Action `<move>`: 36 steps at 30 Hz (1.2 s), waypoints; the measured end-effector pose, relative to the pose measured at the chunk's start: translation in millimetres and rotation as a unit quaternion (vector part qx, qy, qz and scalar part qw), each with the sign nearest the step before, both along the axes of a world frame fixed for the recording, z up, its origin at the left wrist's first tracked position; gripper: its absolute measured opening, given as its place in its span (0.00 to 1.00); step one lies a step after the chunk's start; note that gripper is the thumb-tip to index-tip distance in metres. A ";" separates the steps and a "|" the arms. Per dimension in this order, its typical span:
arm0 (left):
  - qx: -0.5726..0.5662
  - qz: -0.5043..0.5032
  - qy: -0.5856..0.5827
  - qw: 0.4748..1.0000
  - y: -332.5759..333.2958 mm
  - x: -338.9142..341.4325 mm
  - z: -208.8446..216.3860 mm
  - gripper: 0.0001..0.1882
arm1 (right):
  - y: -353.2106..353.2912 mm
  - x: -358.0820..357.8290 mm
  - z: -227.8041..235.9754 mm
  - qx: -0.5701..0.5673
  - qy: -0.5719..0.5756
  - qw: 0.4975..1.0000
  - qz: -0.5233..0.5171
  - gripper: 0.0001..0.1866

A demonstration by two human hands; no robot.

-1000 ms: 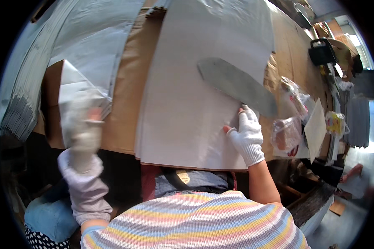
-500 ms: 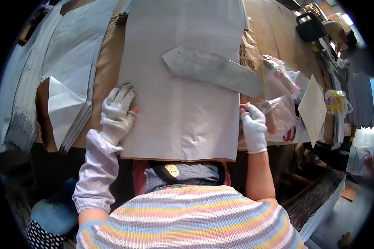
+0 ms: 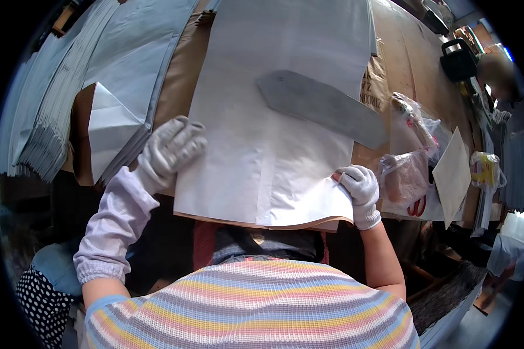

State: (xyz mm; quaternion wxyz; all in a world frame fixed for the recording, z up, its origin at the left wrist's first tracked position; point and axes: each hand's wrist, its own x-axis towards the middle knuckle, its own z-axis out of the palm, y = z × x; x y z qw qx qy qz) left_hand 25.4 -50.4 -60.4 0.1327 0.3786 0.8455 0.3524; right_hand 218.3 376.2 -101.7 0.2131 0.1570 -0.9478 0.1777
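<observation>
A large white paper sack [image 3: 233, 168], with a seam down its middle and brown paper showing at its near edge, lies flat in front of me. My right hand [image 3: 362, 192], in a white fingerless-tipped glove, pinches its right edge near the front corner, and the top layer there is lifted and creased. At the left edge my gloved left hand [image 3: 172, 148] has its fingers curled; what lies under them, if anything, is hidden. Across the sack rests a flat grey plate [image 3: 320, 106] with a pointed left end, touched by neither hand.
Stacked white paper sacks [image 3: 128, 52] lie to the left, one with a folded end [image 3: 113, 128]. On the right are clear plastic bags [image 3: 404, 174], a pale diamond-shaped board [image 3: 453, 174] and a black container with a handle [image 3: 459, 63]. Another person [image 3: 501, 78] is at the far right.
My right hand has moved in from beside the sack and now grips its edge, raising the near corner. My left hand's fingers have curled from lying flat. The whole view has shifted slightly.
</observation>
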 end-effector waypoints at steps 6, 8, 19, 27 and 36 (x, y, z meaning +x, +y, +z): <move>-0.008 -0.173 0.247 0.953 8.0 -11.5 15.1 0.11 | 2.1 -8.6 21.9 0.000 -0.108 0.994 -0.001 0.09; 0.050 -0.106 0.095 0.989 -4.1 -16.4 8.9 0.11 | 4.2 -20.8 51.3 -0.178 -0.151 0.972 0.029 0.08; -0.165 0.307 -0.162 0.923 17.4 -6.6 -5.0 0.17 | 4.8 -55.6 36.3 -0.323 -0.439 0.791 -0.277 0.10; -0.204 0.325 -0.116 0.916 17.1 -2.8 -8.9 0.21 | -21.1 -32.5 21.6 -0.116 -0.224 0.918 -0.306 0.18; -0.175 0.316 -0.260 0.895 7.2 -16.6 -6.1 0.22 | -170.1 -116.3 47.8 -0.009 -0.046 0.995 0.091 0.32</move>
